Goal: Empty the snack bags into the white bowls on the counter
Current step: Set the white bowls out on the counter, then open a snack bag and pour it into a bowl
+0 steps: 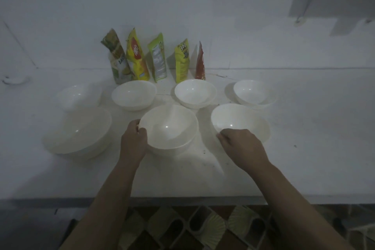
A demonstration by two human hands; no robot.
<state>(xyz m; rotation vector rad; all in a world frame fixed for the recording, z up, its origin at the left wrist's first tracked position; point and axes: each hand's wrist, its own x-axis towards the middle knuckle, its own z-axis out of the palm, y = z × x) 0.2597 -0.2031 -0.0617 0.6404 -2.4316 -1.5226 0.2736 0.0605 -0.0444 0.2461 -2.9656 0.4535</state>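
Snack bags, five, stand upright in a row at the far edge of the white desk (304, 168), leaning against the wall: green-white bag (116, 61), yellow-red bag (137, 57), light green bag (158, 59), yellow bag (182, 61), red bag (200, 63). Seven white bowls sit nearer; all look empty. Far row, left to right: (78, 96), (134, 95), (194, 92), (253, 93). Near row: large bowl (79, 130), centre bowl (168, 126), right bowl (239, 119). My left hand (133, 140) grips the centre bowl's left rim, fingers curled over it. My right hand (241, 144) pinches the right bowl's near rim. Lighting dim.
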